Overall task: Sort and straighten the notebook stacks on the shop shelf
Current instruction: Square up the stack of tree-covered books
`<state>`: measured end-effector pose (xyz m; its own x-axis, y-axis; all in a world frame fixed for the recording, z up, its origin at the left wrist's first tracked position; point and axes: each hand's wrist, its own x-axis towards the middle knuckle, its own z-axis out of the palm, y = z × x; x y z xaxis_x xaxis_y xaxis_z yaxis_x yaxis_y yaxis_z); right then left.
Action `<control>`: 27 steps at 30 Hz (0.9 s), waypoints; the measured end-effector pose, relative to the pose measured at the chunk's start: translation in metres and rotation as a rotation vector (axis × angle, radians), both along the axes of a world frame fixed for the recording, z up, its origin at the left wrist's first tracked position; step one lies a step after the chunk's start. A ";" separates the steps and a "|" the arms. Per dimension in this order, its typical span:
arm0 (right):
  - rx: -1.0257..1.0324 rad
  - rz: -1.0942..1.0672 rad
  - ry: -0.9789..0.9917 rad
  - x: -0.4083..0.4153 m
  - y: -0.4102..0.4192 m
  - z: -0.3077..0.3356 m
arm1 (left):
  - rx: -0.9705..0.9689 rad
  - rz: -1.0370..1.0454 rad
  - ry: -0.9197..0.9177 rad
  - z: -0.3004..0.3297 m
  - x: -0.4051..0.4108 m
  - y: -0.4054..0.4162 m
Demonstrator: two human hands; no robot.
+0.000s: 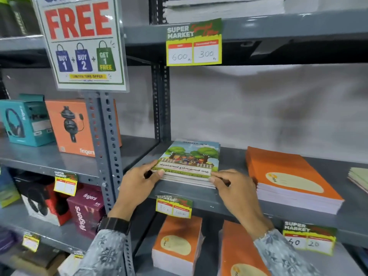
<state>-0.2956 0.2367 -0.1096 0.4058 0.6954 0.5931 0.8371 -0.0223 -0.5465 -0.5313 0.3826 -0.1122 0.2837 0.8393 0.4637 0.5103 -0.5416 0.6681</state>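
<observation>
A low stack of notebooks with a cartoon tree cover (190, 158) lies on the grey middle shelf (219, 198), close to the upright post. My left hand (137, 185) grips the stack's near left corner, thumb on the cover. My right hand (233, 185) pinches the near right corner, fingertips on the page edges. To the right sits a taller stack of orange notebooks (288, 176), turned at an angle to the shelf edge. A pale green stack (359, 179) shows at the far right edge, mostly cut off.
Two orange notebook stacks (177, 246) (241, 255) stand on the shelf below. Headphone boxes (69, 126) fill the left bay behind the perforated post (108, 152). Price tags (173, 206) hang on shelf edges. A "FREE" sign (81, 42) hangs above left.
</observation>
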 end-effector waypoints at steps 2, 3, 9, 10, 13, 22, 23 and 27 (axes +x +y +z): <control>-0.010 -0.013 -0.006 -0.002 0.002 -0.001 | -0.001 0.015 -0.072 -0.001 0.002 -0.001; -0.010 -0.024 -0.012 -0.003 0.002 -0.001 | 0.005 0.024 -0.099 -0.003 0.002 -0.001; -0.028 -0.067 -0.081 -0.009 -0.002 -0.004 | -0.026 0.099 -0.175 -0.008 0.006 0.004; -0.030 -0.072 -0.092 -0.009 -0.002 -0.004 | -0.032 0.108 -0.192 -0.007 0.008 0.004; -0.028 -0.076 -0.099 -0.011 -0.003 -0.004 | -0.052 0.110 -0.224 -0.008 0.010 0.004; -0.072 -0.096 -0.055 -0.011 -0.001 -0.003 | -0.054 0.136 -0.181 -0.008 0.010 0.004; -0.080 -0.099 -0.048 -0.010 0.000 -0.003 | -0.048 0.143 -0.177 -0.009 0.011 0.004; -0.112 -0.113 0.017 -0.008 0.004 -0.002 | -0.038 0.157 -0.172 -0.008 0.012 0.002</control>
